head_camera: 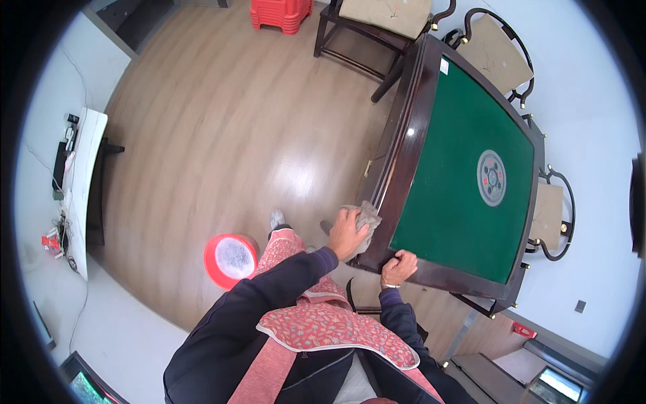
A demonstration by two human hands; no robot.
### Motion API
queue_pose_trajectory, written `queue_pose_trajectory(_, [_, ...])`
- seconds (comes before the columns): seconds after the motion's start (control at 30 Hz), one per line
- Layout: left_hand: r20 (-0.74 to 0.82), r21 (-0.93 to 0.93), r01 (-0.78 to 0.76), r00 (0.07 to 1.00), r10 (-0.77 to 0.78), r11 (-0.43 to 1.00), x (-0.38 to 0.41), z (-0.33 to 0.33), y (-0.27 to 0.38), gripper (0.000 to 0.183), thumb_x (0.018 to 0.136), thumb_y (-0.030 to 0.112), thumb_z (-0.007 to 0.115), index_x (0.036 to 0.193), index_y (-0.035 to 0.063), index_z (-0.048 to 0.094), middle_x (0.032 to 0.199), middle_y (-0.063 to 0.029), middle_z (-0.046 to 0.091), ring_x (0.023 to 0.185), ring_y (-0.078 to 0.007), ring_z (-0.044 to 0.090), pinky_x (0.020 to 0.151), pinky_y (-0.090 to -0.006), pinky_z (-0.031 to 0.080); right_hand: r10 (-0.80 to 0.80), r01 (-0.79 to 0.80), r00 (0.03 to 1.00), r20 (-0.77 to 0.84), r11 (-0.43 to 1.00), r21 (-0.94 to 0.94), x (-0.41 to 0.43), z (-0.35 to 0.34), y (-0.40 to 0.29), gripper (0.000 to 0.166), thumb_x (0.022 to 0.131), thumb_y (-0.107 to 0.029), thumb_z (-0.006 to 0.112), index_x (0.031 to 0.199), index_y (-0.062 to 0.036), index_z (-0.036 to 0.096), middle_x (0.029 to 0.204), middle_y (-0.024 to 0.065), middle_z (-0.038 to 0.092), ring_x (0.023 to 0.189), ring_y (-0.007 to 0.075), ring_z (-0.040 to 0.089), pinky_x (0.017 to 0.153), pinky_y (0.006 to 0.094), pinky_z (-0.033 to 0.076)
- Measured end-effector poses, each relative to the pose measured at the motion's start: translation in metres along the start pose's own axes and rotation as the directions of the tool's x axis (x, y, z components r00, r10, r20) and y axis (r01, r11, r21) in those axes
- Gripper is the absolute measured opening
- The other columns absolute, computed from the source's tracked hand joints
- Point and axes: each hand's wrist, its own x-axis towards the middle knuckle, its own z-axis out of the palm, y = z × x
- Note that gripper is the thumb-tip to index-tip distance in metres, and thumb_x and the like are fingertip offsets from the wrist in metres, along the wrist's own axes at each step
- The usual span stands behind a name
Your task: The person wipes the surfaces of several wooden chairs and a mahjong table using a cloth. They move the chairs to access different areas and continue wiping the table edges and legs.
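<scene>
My left hand (345,235) is shut on a grey-brown cloth (367,222), pressed against the dark wooden side rim of a mahjong table (399,189) near its front corner. Part of the cloth shows beyond my fingers. On the same table's near rim rests my right hand (398,267), its fingers curled at the edge of the green felt top (464,141); I see nothing held in it. A round control disc (491,178) is set into the middle of the felt. By my legs on the floor stands a red bucket (209,262) holding foamy water (234,257).
Chairs with beige cushions, such as one at the far end (383,12) and another beside the wall (547,214), surround the table. Red stacked stools (280,15) stand farther off. A white cabinet top (93,161) holding cables and small items lies left.
</scene>
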Motion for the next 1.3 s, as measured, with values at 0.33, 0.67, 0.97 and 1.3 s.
queue_pose_trajectory(0.33, [0.077,0.012,-0.077,0.994,0.075,0.997,0.304,0.013,0.059,0.048,0.082,0.029,0.054,0.121,0.0037,0.043,0.11,-0.0251,0.043,0.101,-0.043,0.047,0.083,-0.051,0.042,0.079,-0.056,0.976,0.205,0.991,-0.118,0.016,-0.001,-0.015,0.011,0.06,-0.007,0.046,0.07,-0.0088,0.043,0.074,0.012,0.043,0.074,0.033,0.043,0.066,0.041,0.03])
queue_pose_trajectory(0.67, [0.212,-0.101,-0.013,0.977,0.035,0.995,0.422,0.002,0.072,0.052,0.077,0.03,0.059,0.121,0.0087,0.041,0.113,-0.0242,0.042,0.102,-0.0432,0.047,0.083,-0.0518,0.043,0.465,-0.431,0.86,0.211,0.882,-0.187,0.093,0.028,-0.065,0.023,0.067,-0.007,0.05,0.089,-0.0058,0.057,0.084,0.0147,0.049,0.076,0.0322,0.052,0.066,0.0419,0.044])
queue_pose_trajectory(0.97, [0.185,-0.186,-0.027,0.981,0.062,0.982,0.416,0.007,0.067,0.049,0.082,0.03,0.057,0.12,0.0033,0.04,0.109,-0.0222,0.042,0.103,-0.0403,0.045,0.086,-0.0477,0.04,0.448,-0.391,0.891,0.072,0.839,-0.379,0.282,0.162,-0.126,0.043,0.092,-0.024,0.042,0.133,-0.0121,0.04,0.132,0.0117,0.043,0.118,0.0289,0.043,0.094,0.0452,0.03])
queue_pose_trajectory(1.3, [-0.14,-0.025,-0.216,0.967,0.211,0.976,0.77,0.044,0.136,0.046,0.083,0.028,0.053,0.12,0.0029,0.044,0.109,-0.025,0.045,0.099,-0.0424,0.047,0.085,-0.0475,0.041,0.553,-0.516,0.833,0.005,0.781,-0.352,0.314,0.19,-0.14,0.049,0.089,-0.027,0.034,0.131,-0.0039,0.042,0.127,0.0169,0.046,0.114,0.0334,0.044,0.094,0.0436,0.032])
